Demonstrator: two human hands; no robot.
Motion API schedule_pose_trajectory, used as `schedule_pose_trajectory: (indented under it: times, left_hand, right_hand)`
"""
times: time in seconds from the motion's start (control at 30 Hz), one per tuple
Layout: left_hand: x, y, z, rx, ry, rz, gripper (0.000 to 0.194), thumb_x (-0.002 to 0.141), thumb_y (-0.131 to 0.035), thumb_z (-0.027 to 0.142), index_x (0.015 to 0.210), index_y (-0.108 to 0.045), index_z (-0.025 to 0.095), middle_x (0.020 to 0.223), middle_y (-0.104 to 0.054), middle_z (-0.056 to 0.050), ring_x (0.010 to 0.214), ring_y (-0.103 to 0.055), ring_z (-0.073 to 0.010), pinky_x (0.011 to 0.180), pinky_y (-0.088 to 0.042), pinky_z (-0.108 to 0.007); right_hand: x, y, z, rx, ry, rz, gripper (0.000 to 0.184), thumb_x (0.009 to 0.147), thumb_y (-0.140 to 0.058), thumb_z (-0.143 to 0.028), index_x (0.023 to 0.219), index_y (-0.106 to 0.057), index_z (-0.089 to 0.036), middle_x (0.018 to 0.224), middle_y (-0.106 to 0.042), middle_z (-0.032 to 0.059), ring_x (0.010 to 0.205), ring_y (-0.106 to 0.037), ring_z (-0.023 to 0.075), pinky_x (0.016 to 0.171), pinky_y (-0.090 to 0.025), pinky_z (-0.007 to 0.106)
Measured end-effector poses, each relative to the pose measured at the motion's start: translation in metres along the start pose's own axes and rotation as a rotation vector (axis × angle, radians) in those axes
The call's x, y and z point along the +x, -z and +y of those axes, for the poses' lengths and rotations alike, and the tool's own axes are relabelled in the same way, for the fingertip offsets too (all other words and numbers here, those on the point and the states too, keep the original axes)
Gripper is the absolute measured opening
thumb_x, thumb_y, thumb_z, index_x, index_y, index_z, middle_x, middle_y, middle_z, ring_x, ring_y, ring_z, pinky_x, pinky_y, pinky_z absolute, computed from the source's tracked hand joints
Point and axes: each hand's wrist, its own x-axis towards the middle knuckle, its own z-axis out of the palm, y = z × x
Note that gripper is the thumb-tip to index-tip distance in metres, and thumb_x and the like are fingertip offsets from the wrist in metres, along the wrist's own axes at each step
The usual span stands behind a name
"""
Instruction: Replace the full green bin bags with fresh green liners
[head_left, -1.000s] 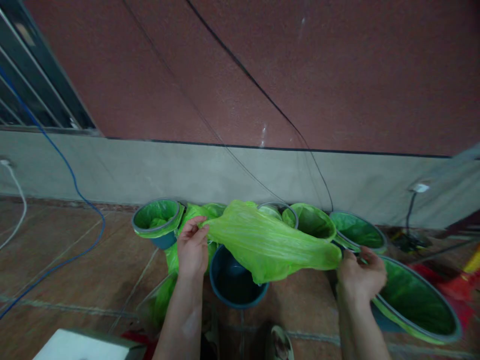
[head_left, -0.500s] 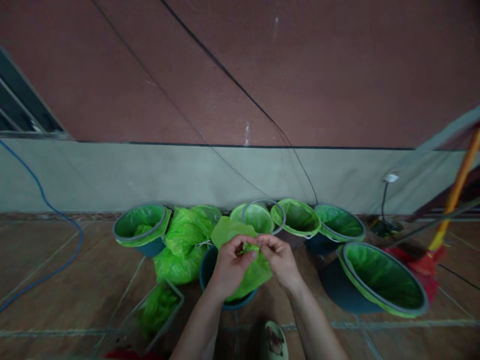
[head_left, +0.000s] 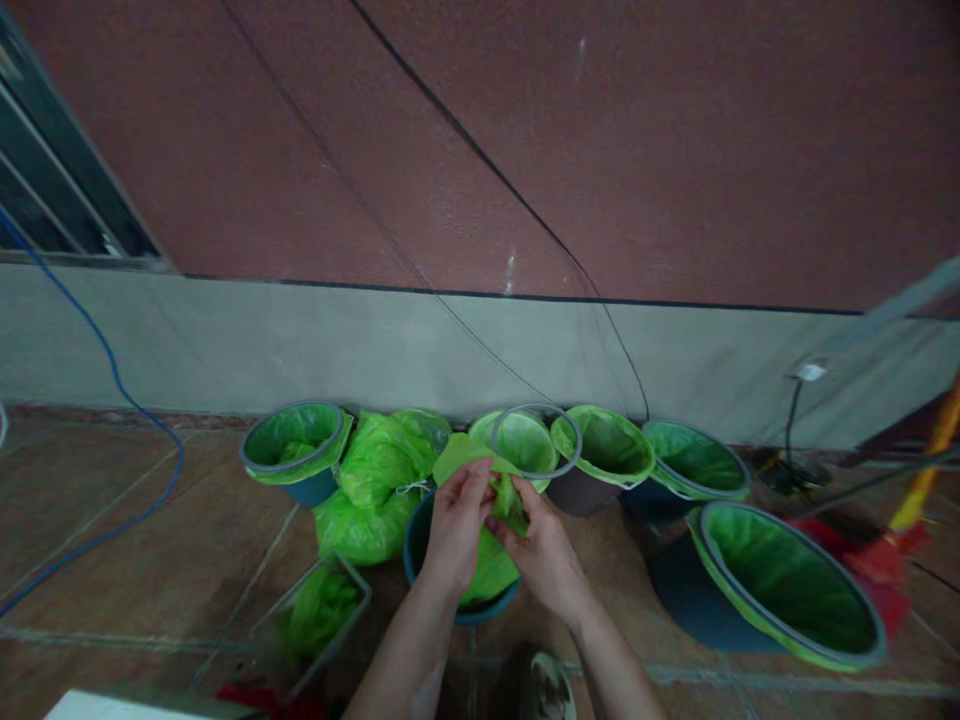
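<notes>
A thin bright green plastic bag point(head_left: 491, 560) hangs bunched between both hands over a dark blue bucket point(head_left: 417, 545) on the floor. My left hand point(head_left: 456, 522) pinches the bag's upper edge with closed fingers. My right hand point(head_left: 538, 545) sits close beside it, fingers also closed on the same edge. The bag's lower part droops into the bucket's mouth.
A row of buckets lined with green bags stands along the wall: one at the left point(head_left: 294, 450), several to the right point(head_left: 607, 445), and a large one tipped at the right point(head_left: 787, 585). Tied full green bags point(head_left: 375, 490) lie nearby. A clear box point(head_left: 319, 615) holds green bags. A blue cable point(head_left: 112, 380) crosses the floor.
A second ago the bag was stretched wide between my hands held far apart. My hands have come together at the middle, and the bag is now bunched above the blue bucket.
</notes>
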Motion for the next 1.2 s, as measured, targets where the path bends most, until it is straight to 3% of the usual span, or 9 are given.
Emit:
schedule_pose_trajectory:
  times: [0.2, 0.3, 0.43, 0.5, 0.77, 0.87, 0.97, 1.1, 1.2]
  left_hand:
    - [0.001, 0.012, 0.003, 0.388, -0.371, -0.064, 0.026, 0.079, -0.063, 0.021, 0.104, -0.071, 0.023, 0.096, -0.07, -0.006, 0.089, -0.064, -0.0187, 0.082, -0.049, -0.029]
    - [-0.001, 0.015, 0.003, 0.591, -0.503, -0.138, 0.038, 0.081, -0.056, 0.012, 0.115, -0.067, 0.025, 0.106, -0.069, -0.007, 0.095, -0.064, -0.0205, 0.089, -0.048, -0.033]
    - [-0.009, 0.009, 0.001, 0.64, -0.511, -0.244, 0.05, 0.08, -0.049, 0.006, 0.125, -0.06, 0.025, 0.115, -0.067, -0.008, 0.1, -0.064, -0.0214, 0.094, -0.047, -0.036]
    - [-0.013, 0.004, -0.001, 0.643, -0.516, -0.273, 0.053, 0.08, -0.047, 0.004, 0.127, -0.058, 0.025, 0.117, -0.066, -0.008, 0.105, -0.063, -0.0216, 0.097, -0.046, -0.037]
    - [-0.02, -0.008, -0.008, 0.637, -0.432, -0.338, 0.055, 0.08, -0.05, 0.008, 0.133, -0.053, 0.025, 0.126, -0.063, -0.009, 0.1, -0.065, -0.0221, 0.091, -0.05, -0.037]
    - [-0.016, -0.007, 0.001, 0.759, -0.524, -0.289, 0.059, 0.075, -0.058, 0.01, 0.132, -0.055, 0.026, 0.125, -0.063, -0.008, 0.1, -0.062, -0.0237, 0.092, -0.047, -0.039]
    - [-0.011, -0.004, 0.011, 0.933, -0.61, -0.39, 0.063, 0.071, -0.061, 0.008, 0.131, -0.057, 0.027, 0.122, -0.065, -0.004, 0.107, -0.056, -0.0245, 0.1, -0.04, -0.042]
    - [-0.006, 0.001, 0.016, 1.14, -0.633, -0.484, 0.046, 0.075, -0.064, 0.015, 0.12, -0.065, 0.025, 0.106, -0.071, -0.002, 0.104, -0.052, -0.0229, 0.102, -0.037, -0.042]
    - [0.0, 0.007, 0.018, 1.269, -0.658, -0.483, 0.019, 0.077, -0.067, 0.024, 0.096, -0.072, 0.025, 0.086, -0.071, -0.001, 0.096, -0.055, -0.0222, 0.106, -0.029, -0.047]
  right_hand:
    - [0.006, 0.016, 0.018, -0.059, -0.074, 0.169, 0.035, 0.085, -0.049, -0.029, 0.117, -0.061, -0.021, 0.101, -0.071, 0.0071, 0.094, -0.067, 0.0232, 0.088, -0.051, 0.039]
    - [0.002, 0.024, 0.007, -0.152, 0.009, 0.313, 0.037, 0.085, -0.052, -0.03, 0.12, -0.058, -0.02, 0.112, -0.066, 0.0107, 0.1, -0.063, 0.0247, 0.082, -0.053, 0.038]
    - [-0.003, 0.018, -0.015, -0.237, 0.277, 0.389, 0.027, 0.083, -0.061, -0.032, 0.109, -0.063, -0.024, 0.115, -0.062, 0.0091, 0.109, -0.057, 0.0242, 0.091, -0.049, 0.04]
    - [-0.003, 0.013, -0.019, -0.267, 0.313, 0.418, 0.023, 0.082, -0.064, -0.033, 0.103, -0.064, -0.023, 0.107, -0.064, 0.0082, 0.105, -0.058, 0.0238, 0.093, -0.047, 0.041]
    - [0.002, 0.023, -0.007, -0.173, 0.263, 0.434, 0.012, 0.089, -0.057, -0.03, 0.087, -0.064, -0.021, 0.095, -0.062, 0.0055, 0.092, -0.059, 0.0189, 0.085, -0.047, 0.034]
    - [-0.001, 0.032, -0.01, -0.065, 0.239, 0.35, 0.013, 0.089, -0.058, -0.032, 0.086, -0.063, -0.021, 0.093, -0.063, 0.0043, 0.092, -0.059, 0.018, 0.084, -0.046, 0.031]
    - [-0.005, 0.038, -0.016, 0.115, 0.157, 0.247, 0.015, 0.089, -0.058, -0.034, 0.085, -0.061, -0.02, 0.082, -0.062, 0.0018, 0.079, -0.058, 0.015, 0.073, -0.045, 0.026]
    - [-0.008, 0.047, -0.021, 0.279, 0.07, 0.214, 0.021, 0.085, -0.062, -0.038, 0.08, -0.058, -0.019, 0.068, -0.055, -0.0026, 0.06, -0.048, 0.0101, 0.056, -0.039, 0.021]
    - [-0.006, 0.061, -0.017, 0.345, 0.022, 0.371, 0.025, 0.082, -0.065, -0.042, 0.08, -0.058, -0.018, 0.064, -0.053, -0.0039, 0.055, -0.046, 0.0093, 0.052, -0.037, 0.021]
